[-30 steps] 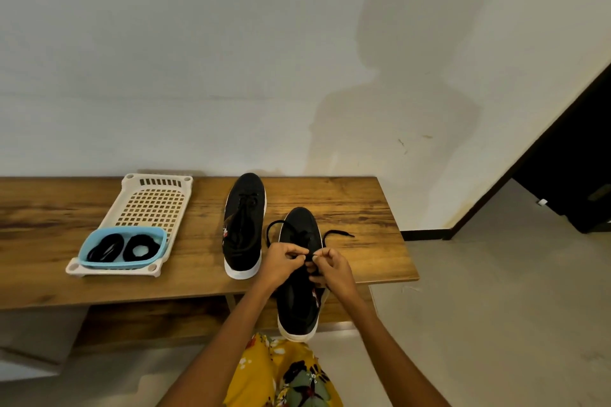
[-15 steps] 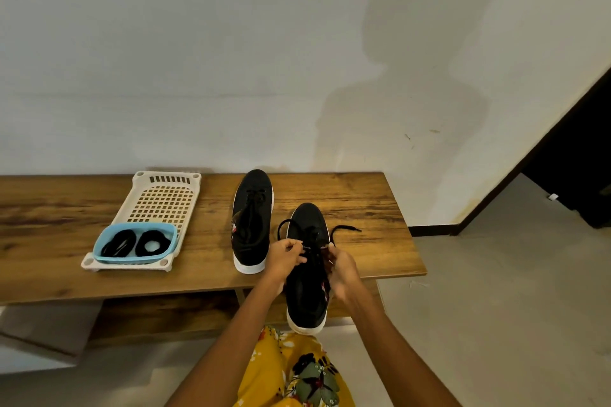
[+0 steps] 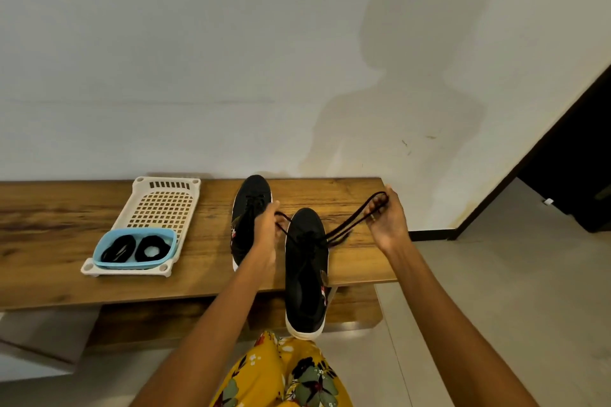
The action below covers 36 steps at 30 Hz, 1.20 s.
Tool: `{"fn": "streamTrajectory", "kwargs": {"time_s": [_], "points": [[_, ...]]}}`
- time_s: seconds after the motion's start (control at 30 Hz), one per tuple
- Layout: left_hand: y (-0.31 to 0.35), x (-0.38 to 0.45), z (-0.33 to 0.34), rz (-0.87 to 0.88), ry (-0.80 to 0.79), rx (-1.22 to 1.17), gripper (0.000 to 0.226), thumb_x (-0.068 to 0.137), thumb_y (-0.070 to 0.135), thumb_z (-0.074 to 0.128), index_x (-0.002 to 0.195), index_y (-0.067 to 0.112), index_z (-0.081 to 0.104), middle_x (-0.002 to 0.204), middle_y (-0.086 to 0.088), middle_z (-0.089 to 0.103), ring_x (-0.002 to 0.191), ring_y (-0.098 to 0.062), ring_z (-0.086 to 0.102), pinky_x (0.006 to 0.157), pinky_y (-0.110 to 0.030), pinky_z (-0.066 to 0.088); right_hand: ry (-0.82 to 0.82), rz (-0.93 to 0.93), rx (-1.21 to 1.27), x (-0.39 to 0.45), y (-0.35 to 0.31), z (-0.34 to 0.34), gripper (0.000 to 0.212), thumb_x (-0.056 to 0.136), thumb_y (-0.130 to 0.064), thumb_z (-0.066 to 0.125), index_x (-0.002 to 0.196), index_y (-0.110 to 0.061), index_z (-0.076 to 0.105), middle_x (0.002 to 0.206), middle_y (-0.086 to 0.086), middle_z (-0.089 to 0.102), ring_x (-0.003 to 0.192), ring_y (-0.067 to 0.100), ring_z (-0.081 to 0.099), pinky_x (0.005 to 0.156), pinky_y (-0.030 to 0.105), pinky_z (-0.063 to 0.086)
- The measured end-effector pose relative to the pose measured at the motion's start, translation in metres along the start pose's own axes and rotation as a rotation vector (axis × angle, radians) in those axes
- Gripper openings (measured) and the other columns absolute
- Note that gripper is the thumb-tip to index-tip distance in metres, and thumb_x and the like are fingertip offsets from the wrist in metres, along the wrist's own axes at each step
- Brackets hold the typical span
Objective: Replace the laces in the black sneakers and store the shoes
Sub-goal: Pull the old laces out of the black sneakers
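Two black sneakers with white soles are on the wooden bench (image 3: pixel 357 268). The nearer sneaker (image 3: pixel 305 281) hangs with its heel past the front edge, over my lap. My right hand (image 3: pixel 385 218) pinches a loop of its black lace (image 3: pixel 350 225) and holds it stretched out to the right. My left hand (image 3: pixel 266 228) pinches the other end of the lace on the left of the shoe. The second sneaker (image 3: pixel 246 208) lies behind my left hand, laced, toe toward the wall.
A cream perforated tray (image 3: pixel 162 208) lies on the bench to the left. On its near end sits a blue dish (image 3: pixel 135 249) holding two coiled black laces (image 3: pixel 132 248). A white wall runs behind the bench; a dark doorway (image 3: pixel 575 175) is at the right.
My hands were close together over the near sneaker's laces. Now they have pulled apart, the right hand drawing a long loop of lace out to the right, the left pulling left.
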State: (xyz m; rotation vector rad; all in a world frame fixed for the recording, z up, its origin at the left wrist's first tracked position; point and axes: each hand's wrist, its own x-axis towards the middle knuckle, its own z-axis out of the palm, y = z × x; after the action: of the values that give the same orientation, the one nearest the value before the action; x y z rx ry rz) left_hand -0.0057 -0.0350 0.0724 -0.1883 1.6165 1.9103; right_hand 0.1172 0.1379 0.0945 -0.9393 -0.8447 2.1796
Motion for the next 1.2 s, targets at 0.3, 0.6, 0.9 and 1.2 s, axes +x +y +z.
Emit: {"fn": "streamTrajectory", "kwargs": {"time_s": [0.3,0.6,0.9,1.2], "points": [[0.059,-0.004,0.008,0.185,0.088,-0.457,0.014,0.09,0.01,0.059,0.079,0.012,0.05,0.052,0.001,0.055,0.037,-0.006,0.047,0.04,-0.02,0.045,0.133,0.074,-0.718,-0.004,0.051,-0.024,0.024,0.098,-0.016,0.047,0.119,-0.009,0.057,0.099,0.005,0.057,0.099,0.02,0.052,0.086,0.035,0.041],[-0.014,0.0,-0.014,0.646,-0.158,1.273,0.014,0.091,0.031,0.057,0.105,0.028,0.061,0.096,0.011,0.065,0.089,-0.009,0.062,0.066,-0.022,0.043,-0.028,-0.306,-1.524,-0.023,0.093,-0.023,0.021,0.093,-0.026,0.057,0.11,-0.015,0.055,0.111,0.003,0.054,0.101,0.018,0.056,0.081,0.03,0.048],[-0.045,0.006,-0.022,0.742,-0.298,1.442,0.02,0.085,0.039,0.063,0.099,0.025,0.066,0.099,0.009,0.066,0.088,-0.009,0.061,0.075,-0.023,0.044,-0.376,-0.354,-1.545,-0.027,0.117,-0.027,0.033,0.089,-0.02,0.06,0.121,-0.02,0.057,0.111,0.0,0.052,0.098,0.015,0.056,0.082,0.035,0.051],[-0.06,0.003,-0.018,0.51,-0.193,1.222,0.01,0.083,0.025,0.061,0.086,0.017,0.056,0.079,0.004,0.059,0.074,-0.015,0.057,0.059,-0.026,0.041,-0.312,-0.269,-1.488,-0.018,0.108,-0.015,0.013,0.085,-0.033,0.064,0.075,-0.029,0.057,0.087,-0.003,0.06,0.08,0.012,0.058,0.068,0.033,0.046]]}}
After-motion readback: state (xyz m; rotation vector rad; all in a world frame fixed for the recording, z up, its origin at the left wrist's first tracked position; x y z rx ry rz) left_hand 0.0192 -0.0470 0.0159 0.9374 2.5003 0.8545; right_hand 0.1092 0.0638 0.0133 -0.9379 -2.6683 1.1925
